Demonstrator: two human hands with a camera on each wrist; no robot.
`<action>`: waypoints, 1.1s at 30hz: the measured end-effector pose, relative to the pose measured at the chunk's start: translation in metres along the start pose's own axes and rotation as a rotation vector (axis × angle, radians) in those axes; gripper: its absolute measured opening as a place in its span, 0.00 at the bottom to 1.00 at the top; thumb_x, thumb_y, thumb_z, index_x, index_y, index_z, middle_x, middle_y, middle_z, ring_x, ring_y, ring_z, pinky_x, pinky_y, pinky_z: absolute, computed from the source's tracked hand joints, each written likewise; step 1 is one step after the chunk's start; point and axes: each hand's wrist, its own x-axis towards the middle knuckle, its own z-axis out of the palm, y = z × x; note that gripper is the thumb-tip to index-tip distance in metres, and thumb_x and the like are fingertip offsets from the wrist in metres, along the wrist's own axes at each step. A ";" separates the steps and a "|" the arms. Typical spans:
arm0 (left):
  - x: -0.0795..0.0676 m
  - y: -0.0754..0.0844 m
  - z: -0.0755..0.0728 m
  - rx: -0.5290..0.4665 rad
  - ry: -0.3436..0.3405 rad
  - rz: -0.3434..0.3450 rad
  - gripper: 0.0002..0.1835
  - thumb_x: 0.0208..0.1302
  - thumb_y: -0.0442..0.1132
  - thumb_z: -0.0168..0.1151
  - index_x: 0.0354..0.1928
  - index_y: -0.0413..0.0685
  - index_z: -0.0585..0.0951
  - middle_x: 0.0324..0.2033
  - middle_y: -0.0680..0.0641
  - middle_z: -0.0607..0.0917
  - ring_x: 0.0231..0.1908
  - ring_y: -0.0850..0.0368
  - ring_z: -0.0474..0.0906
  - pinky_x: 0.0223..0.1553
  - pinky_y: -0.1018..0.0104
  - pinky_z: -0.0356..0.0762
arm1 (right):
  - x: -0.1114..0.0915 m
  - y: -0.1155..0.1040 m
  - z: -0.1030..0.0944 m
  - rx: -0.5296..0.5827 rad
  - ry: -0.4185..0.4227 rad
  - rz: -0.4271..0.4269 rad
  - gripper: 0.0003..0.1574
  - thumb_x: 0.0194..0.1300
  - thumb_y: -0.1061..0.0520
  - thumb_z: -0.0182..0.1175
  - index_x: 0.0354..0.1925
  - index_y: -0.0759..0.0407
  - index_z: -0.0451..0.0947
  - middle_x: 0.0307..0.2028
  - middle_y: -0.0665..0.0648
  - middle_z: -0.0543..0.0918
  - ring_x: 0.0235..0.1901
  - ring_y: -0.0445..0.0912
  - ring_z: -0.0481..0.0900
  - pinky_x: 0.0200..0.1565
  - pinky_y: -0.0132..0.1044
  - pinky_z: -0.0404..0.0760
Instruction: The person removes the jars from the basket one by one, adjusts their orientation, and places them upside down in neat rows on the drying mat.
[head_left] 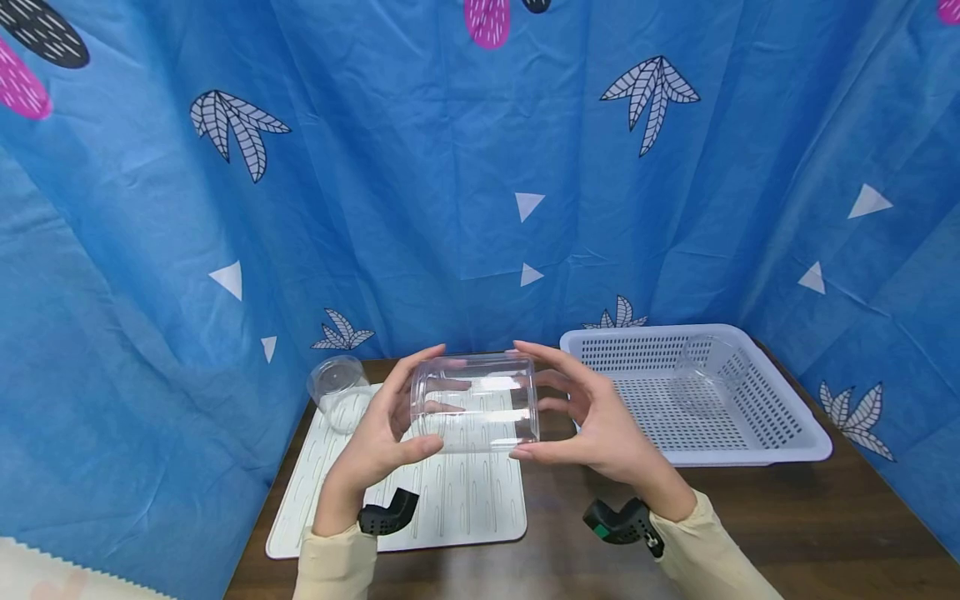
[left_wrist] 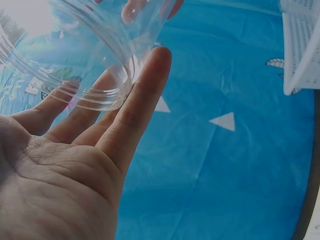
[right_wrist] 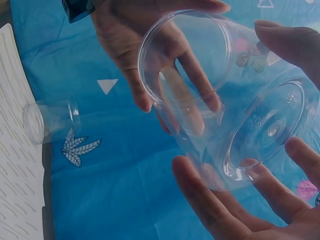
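1. Jar (head_left: pixel 480 421), clear, on its side, held up between both hands, above the right part of the white mat (head_left: pixel 465 521).
2. Long axis runs left to right, roughly level, across the person's front. Rimmed mouth end faces left hand (head_left: pixel 382 437); base faces right hand (head_left: pixel 603 417).
3. Hands: both clamped on the jar, one at each end, thumbs on near side, other fingers round top and far side. Left's pressure: can't tell.
4. Neither hand nearer; jar bridges the gap between them.
5. Second jar (head_left: pixel 337 387) at mat's back left; basket (head_left: pixel 738 457) on the surface (head_left: pixel 555 542) right of right hand, clear container (head_left: pixel 708 379) inside.
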 end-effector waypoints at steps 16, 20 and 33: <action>-0.015 -0.016 -0.010 0.085 0.127 -0.030 0.43 0.74 0.35 0.70 0.85 0.48 0.61 0.80 0.40 0.68 0.77 0.37 0.67 0.75 0.56 0.70 | 0.014 0.004 0.008 -0.125 0.013 0.029 0.67 0.49 0.64 0.90 0.81 0.39 0.71 0.74 0.52 0.75 0.64 0.55 0.81 0.56 0.50 0.89; -0.026 -0.017 -0.009 0.199 0.198 -0.105 0.43 0.74 0.33 0.69 0.85 0.53 0.62 0.81 0.44 0.66 0.78 0.36 0.67 0.76 0.57 0.69 | 0.020 0.009 0.014 -0.181 0.023 0.047 0.66 0.49 0.58 0.91 0.80 0.35 0.71 0.73 0.50 0.75 0.63 0.49 0.82 0.54 0.50 0.90; -0.057 -0.030 -0.015 0.454 0.274 -0.185 0.39 0.76 0.37 0.71 0.83 0.52 0.66 0.78 0.45 0.70 0.77 0.39 0.68 0.73 0.53 0.72 | 0.045 0.034 0.021 -0.385 0.010 0.075 0.64 0.51 0.49 0.91 0.81 0.39 0.71 0.75 0.54 0.76 0.60 0.53 0.81 0.51 0.59 0.90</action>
